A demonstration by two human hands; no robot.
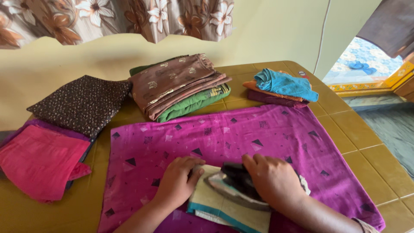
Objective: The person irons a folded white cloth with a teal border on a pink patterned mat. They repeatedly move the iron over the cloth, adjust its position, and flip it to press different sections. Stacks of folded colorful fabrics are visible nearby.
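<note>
Ironing cream cloth (215,203) on magenta spread (241,133).
Gripping iron (235,183) with right hand (274,177); pressing cloth flat with left hand (177,181), fingers spread; lying nearby on worktop (366,138), folded stacks.

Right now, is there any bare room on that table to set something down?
Yes: bare tabletop right of the purple cloth, and a strip at the front left below the pink cloth. The back is crowded with the folded stack and blue pile.

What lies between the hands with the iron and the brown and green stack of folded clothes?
In the head view, only the spread purple cloth lies between the hands, left and right, on the iron and that brown-green stack.
</note>
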